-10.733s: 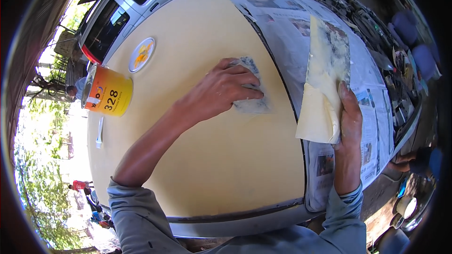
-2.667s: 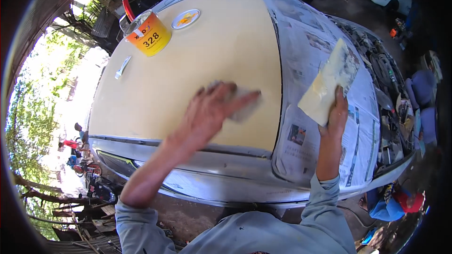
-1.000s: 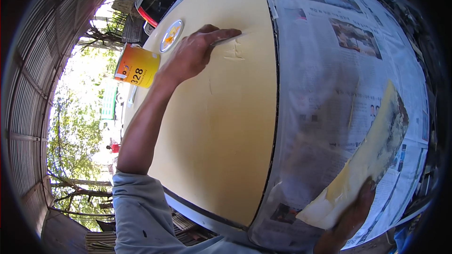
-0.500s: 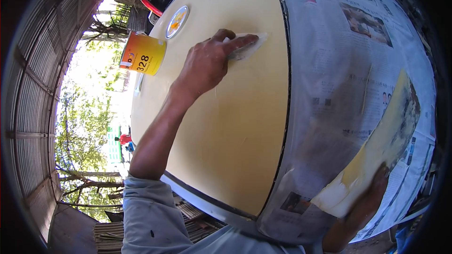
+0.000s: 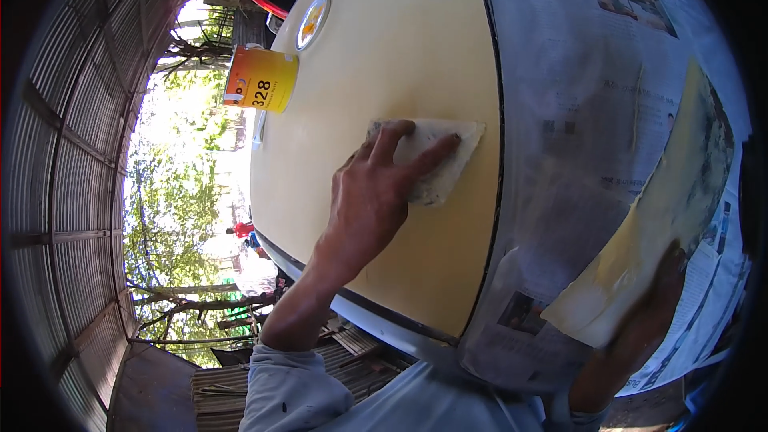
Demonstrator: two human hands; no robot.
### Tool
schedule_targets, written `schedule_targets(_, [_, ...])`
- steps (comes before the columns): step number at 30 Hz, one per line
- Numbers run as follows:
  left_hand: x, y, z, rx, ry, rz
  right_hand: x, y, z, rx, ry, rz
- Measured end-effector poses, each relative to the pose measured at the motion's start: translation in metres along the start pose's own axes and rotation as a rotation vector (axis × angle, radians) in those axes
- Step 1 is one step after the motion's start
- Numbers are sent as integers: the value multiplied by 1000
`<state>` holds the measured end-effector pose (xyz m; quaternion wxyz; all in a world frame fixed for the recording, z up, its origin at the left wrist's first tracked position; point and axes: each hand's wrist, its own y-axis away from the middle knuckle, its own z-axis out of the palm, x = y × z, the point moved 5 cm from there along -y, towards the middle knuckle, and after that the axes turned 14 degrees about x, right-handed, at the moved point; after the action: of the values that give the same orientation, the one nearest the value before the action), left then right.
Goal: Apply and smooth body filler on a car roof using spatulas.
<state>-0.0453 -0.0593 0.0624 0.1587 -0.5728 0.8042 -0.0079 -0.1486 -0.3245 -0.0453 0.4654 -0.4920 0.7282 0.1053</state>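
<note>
My left hand (image 5: pixel 370 196) is closed on a flat, whitish putty spreader (image 5: pixel 453 174), with fingers spread across its top. The spreader lies against a pale yellow car roof panel (image 5: pixel 392 48), near the panel's dark right edge. At the lower right, my right hand (image 5: pixel 654 300) holds a long putty board (image 5: pixel 632 260) from below and the side. Cream-coloured putty coats the board's near end, and grey smears mark its far side. Part of the right hand's grip is hidden by the board.
An orange-and-yellow can (image 5: pixel 262 80) stands at the panel's left side, beside a round lid (image 5: pixel 313 22) with orange on it. Newspaper and clear plastic sheeting (image 5: pixel 552 152) cover the area to the right. A corrugated metal wall (image 5: pixel 76 192) rises at far left.
My left hand has drawn the spreader nearer to me over the panel, and more of the spreader's face now shows. The right hand keeps the board; the whole view has shifted slightly.
</note>
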Motion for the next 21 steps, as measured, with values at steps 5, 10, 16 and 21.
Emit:
schedule_targets(5, [18, 33, -7, -45, -23, 11, 6, -4, 0, 43, -101, 55])
schedule_targets(10, [25, 65, -20, -150, 11, 19, 8, -5, -1, 25, -119, 328])
schedule_targets(16, [25, 63, -48, -376, 52, 74, 0, -4, -3, 39, -66, -4])
schedule_targets(21, [-18, -4, -58, -173, 276, 20, 1, -7, 17, 68, -694, 1025])
